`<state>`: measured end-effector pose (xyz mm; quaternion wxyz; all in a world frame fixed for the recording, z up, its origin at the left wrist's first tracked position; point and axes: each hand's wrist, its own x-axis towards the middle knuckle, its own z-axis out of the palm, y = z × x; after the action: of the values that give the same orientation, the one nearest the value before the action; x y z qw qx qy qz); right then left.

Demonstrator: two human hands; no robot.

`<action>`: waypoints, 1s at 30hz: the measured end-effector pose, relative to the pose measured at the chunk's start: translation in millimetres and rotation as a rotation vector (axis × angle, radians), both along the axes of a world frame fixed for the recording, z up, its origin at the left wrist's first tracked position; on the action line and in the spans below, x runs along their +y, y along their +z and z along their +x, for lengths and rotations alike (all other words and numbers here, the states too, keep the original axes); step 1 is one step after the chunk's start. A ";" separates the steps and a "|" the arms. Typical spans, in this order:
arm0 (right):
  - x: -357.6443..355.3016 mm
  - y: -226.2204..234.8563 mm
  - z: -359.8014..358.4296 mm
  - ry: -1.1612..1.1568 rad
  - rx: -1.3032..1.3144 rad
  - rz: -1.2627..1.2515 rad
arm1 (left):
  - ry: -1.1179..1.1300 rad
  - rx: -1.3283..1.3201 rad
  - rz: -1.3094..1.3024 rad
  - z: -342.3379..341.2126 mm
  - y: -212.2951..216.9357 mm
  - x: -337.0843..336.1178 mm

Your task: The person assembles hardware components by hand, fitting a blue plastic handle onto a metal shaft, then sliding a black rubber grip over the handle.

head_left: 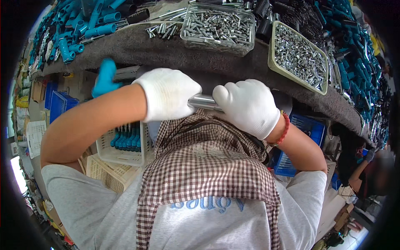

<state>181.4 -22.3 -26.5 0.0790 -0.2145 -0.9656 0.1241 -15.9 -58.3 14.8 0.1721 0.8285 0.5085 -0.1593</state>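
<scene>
Both my hands wear white gloves and meet in front of my apron. My left hand (168, 95) is closed around a shiny metal tube (203, 102), whose bare middle shows between the two gloves. Its other end lies in the closed fingers of my right hand (248, 106). Past my left wrist a bent teal plastic piece (106, 79) sticks up, smeared by motion. Whether it joins onto the tube is hidden behind the glove and forearm.
On the dark cloth-covered bench (162, 52) stand a clear bin of metal pins (221, 25) and a pale tray of small metal parts (298, 58). Teal parts (79, 29) pile up on both sides. Lower down are a white crate (121, 154) and a blue crate (287, 162). Another person (371, 171) sits far right.
</scene>
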 end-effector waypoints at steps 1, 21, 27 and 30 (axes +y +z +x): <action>-1.8 1.7 -1.0 -0.013 -0.035 0.100 | 0.055 -0.025 -0.216 -0.9 -0.5 1.5; -3.7 -6.4 -0.5 -0.033 0.012 -0.113 | 0.007 0.078 0.089 6.1 6.9 -5.3; 10.4 -19.6 10.4 -0.031 -0.033 -1.645 | -0.184 0.004 0.508 6.7 8.1 -10.2; 4.9 -24.5 9.9 -0.014 0.067 -1.134 | -0.140 -0.016 0.426 6.8 8.5 -12.1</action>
<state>191.3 -17.5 -51.0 -0.0172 -0.2259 -0.7432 0.6295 -9.1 -70.5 23.3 -0.0146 0.8807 0.4704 -0.0534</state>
